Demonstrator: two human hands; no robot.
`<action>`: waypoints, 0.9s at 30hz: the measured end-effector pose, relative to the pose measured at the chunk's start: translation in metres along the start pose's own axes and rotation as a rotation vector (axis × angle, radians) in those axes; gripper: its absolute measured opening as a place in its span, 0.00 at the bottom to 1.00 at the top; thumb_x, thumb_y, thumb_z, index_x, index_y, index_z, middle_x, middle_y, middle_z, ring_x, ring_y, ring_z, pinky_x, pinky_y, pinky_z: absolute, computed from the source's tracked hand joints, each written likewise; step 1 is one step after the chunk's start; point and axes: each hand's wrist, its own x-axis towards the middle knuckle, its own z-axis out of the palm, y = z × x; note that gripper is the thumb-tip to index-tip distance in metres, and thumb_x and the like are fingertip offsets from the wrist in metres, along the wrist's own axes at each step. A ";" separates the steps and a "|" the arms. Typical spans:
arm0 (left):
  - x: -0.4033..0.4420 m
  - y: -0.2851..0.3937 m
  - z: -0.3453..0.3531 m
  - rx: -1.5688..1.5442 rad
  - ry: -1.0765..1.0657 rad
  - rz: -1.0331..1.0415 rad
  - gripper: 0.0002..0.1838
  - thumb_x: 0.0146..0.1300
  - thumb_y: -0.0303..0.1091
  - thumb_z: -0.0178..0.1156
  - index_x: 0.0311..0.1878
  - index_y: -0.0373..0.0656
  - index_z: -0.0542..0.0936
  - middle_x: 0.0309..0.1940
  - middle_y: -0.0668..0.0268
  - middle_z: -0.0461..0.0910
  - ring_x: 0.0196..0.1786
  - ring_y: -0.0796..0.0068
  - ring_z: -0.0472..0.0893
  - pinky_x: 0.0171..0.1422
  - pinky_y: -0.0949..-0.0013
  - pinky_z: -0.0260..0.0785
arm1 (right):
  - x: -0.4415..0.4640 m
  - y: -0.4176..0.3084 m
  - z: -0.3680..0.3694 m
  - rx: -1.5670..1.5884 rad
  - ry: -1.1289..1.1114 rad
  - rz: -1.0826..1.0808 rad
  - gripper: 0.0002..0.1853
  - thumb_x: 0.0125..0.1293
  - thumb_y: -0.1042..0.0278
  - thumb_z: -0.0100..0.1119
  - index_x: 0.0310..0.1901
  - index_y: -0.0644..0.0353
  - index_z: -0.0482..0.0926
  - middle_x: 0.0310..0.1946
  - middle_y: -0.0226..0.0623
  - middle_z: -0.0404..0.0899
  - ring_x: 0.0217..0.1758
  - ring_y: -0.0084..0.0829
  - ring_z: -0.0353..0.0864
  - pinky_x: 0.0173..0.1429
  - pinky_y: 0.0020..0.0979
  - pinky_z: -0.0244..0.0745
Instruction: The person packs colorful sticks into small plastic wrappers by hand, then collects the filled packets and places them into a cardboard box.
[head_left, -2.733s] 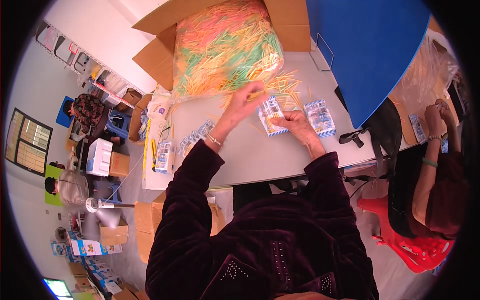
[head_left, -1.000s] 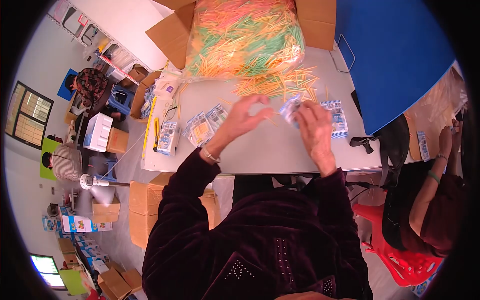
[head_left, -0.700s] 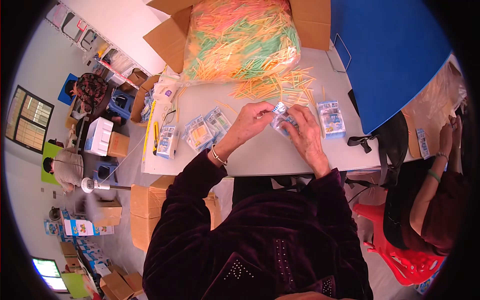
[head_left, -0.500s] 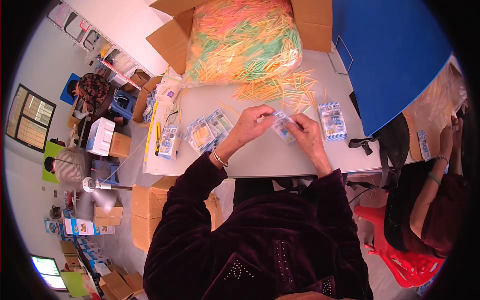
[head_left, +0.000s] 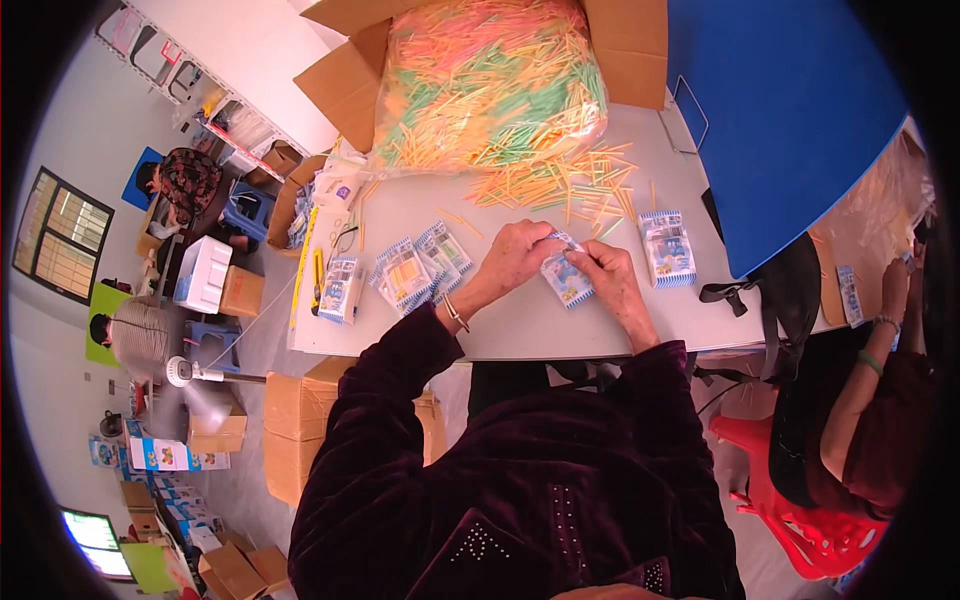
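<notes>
Between my hands is a small blue-and-white plastic packet (head_left: 568,280), held by its top edge above the front of the table. My left hand (head_left: 515,258) pinches the upper left of that edge. The fingers of my right hand (head_left: 612,278) are closed on its upper right side. More printed packets (head_left: 408,272) lie overlapping to the left of my left hand, with another packet (head_left: 341,288) beyond them. To the right of my right hand lies a separate packet (head_left: 667,248). Loose coloured thin sticks (head_left: 560,185) are spread just beyond my hands.
An open cardboard box (head_left: 630,50) holds a clear bag of coloured sticks (head_left: 490,90) at the back. A yellow cutter (head_left: 318,275) lies at the left. A blue board (head_left: 780,120) stands at the right, near a co-worker's arm (head_left: 855,400) and a red stool (head_left: 790,500).
The packet in my hands now hangs more upright with its printed face showing more. My left hand has shifted slightly right and down.
</notes>
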 end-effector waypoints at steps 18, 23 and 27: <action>0.064 -0.056 -0.003 0.750 0.026 0.277 0.23 0.51 0.42 0.64 0.39 0.28 0.74 0.39 0.51 0.75 0.45 0.51 0.73 0.50 0.56 0.67 | 0.000 0.003 -0.003 -0.145 0.471 -0.211 0.14 0.65 0.69 0.56 0.25 0.66 0.68 0.14 0.36 0.62 0.19 0.21 0.56 0.23 0.28 0.57; 0.075 -0.064 -0.003 0.907 -0.156 0.217 0.16 0.53 0.37 0.61 0.37 0.31 0.76 0.35 0.52 0.76 0.43 0.56 0.75 0.47 0.59 0.70 | -0.001 0.000 -0.002 -0.157 0.473 -0.199 0.14 0.65 0.69 0.56 0.25 0.66 0.68 0.14 0.36 0.62 0.20 0.21 0.56 0.23 0.27 0.57; 0.089 -0.073 0.004 1.054 -0.143 0.292 0.09 0.51 0.33 0.56 0.29 0.38 0.80 0.31 0.58 0.78 0.39 0.61 0.76 0.41 0.59 0.68 | -0.003 -0.006 -0.001 -0.147 0.482 -0.205 0.13 0.65 0.69 0.56 0.25 0.66 0.68 0.14 0.36 0.62 0.20 0.21 0.57 0.23 0.28 0.57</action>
